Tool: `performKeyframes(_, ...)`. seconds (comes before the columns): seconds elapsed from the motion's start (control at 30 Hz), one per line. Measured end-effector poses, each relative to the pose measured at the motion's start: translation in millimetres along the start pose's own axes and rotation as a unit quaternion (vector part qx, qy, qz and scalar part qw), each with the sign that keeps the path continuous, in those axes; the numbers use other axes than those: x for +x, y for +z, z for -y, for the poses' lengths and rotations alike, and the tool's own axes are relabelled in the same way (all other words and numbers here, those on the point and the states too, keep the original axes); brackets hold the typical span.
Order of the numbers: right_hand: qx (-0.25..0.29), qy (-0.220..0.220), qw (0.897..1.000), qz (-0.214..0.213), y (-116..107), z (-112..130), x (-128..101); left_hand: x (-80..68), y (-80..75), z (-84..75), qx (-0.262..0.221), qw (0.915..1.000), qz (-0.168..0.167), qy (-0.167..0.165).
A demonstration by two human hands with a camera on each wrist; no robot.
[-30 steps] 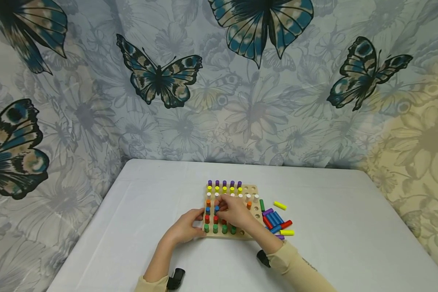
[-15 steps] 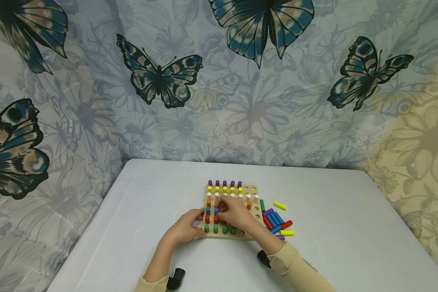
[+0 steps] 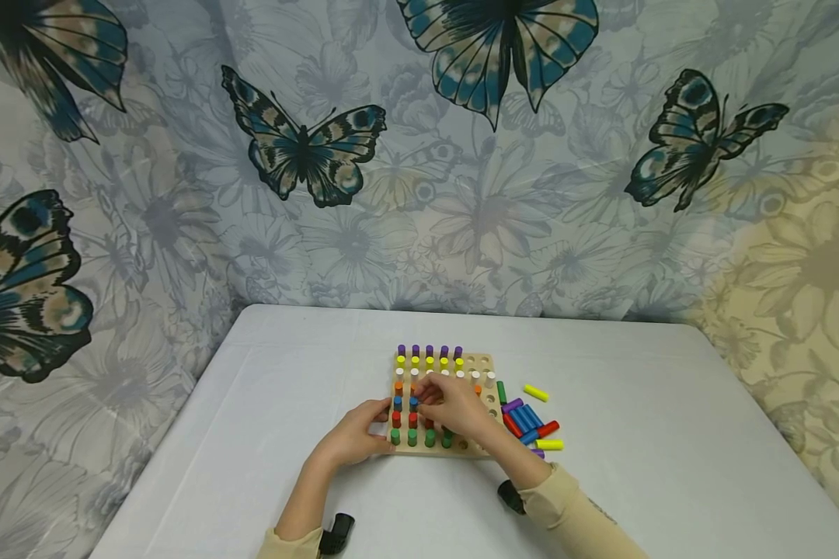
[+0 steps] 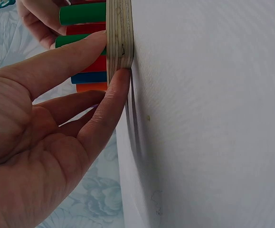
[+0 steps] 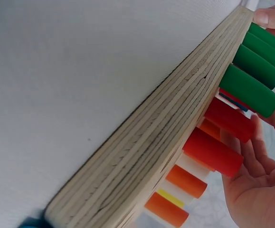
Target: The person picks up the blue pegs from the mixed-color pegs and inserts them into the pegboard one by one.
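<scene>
A wooden peg board lies on the white table, with rows of purple, yellow, white, orange, blue, red and green pegs standing in it. My left hand grips the board's near left corner; in the left wrist view the thumb and a finger pinch the board's edge. My right hand curls over the middle of the board, and its fingertips pinch a blue peg in the blue row, mostly hidden. The right wrist view shows green pegs and red pegs before the palm.
Loose pegs lie right of the board: a green one, two yellow ones, a purple one, several blue ones and a red one. A butterfly curtain hangs behind the table.
My right wrist has shifted slightly right and now covers the orange peg on the board's right side. The fingertips stay at the blue row. The left hand has not moved.
</scene>
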State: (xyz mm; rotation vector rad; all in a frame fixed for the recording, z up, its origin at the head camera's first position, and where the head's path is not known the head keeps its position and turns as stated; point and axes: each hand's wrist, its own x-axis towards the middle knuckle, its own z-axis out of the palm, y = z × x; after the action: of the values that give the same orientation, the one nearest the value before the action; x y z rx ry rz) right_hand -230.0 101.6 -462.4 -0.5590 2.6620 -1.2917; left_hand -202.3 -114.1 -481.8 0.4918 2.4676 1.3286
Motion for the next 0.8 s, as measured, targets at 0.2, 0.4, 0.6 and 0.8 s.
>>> performKeyframes(0.2, 0.041, 0.018, 0.999, -0.007, -5.1, -6.7, -4.1, 1.1, 0.0, -0.2, 0.007, 0.9999, 0.002, -0.010)
performKeyframes(0.4, 0.097, 0.048, 0.994, -0.016, -14.1, -15.2, -10.0, 1.0, 0.6, -1.6, 0.012, 0.9998, -0.001, -0.013)
performKeyframes(0.6, 0.142, 0.068, 0.987, -0.013, -24.7, -22.3, -17.3, 0.3, 0.3, -2.8, 0.005, 0.9999, -0.001, -0.013)
performKeyframes(0.8, 0.181, 0.080, 0.980, -0.011, -33.8, -26.8, -25.8, 0.1, 0.6, -2.0, -0.001, 0.9999, 0.002, -0.016)
